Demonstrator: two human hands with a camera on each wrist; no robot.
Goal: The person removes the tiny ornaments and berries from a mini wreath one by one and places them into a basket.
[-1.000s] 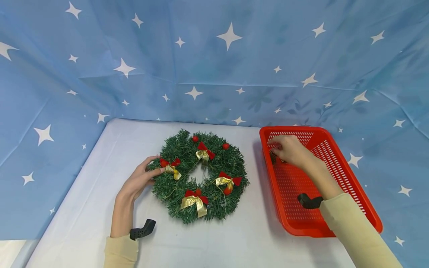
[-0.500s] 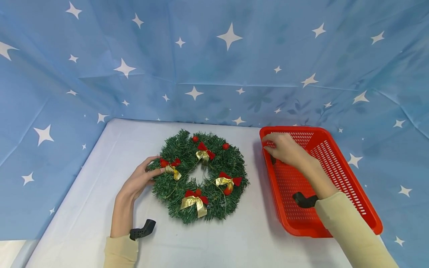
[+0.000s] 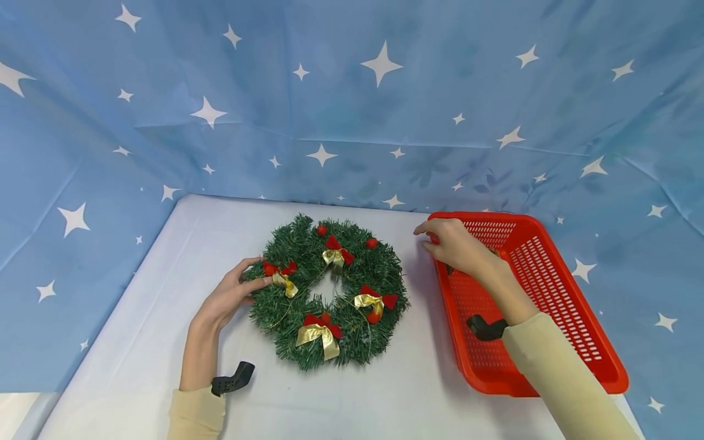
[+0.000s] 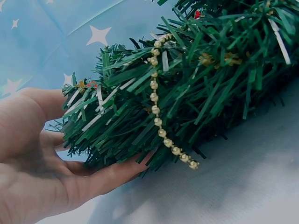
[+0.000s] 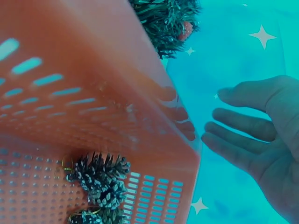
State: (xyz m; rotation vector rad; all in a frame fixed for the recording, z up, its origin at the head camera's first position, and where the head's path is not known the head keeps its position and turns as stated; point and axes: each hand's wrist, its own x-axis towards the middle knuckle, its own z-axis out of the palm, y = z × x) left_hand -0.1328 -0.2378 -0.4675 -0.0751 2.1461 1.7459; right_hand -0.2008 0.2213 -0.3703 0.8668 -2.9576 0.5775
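The wreath (image 3: 330,292) lies flat on the table (image 3: 165,256) just left of the red basket (image 3: 550,293); being round, it has no real long axis. We've got our left hand (image 3: 225,299) cupping its left edge, fingers curled into the needles. Our right hand (image 3: 456,247) hovers with loose fingers over the basket's far left corner, holding nothing, above the pinecones (image 5: 100,179) inside.

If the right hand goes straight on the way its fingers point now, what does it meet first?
Probably the wreath: the right hand is above the red basket's left rim, fingers pointing left over bare table. Its height is unclear.
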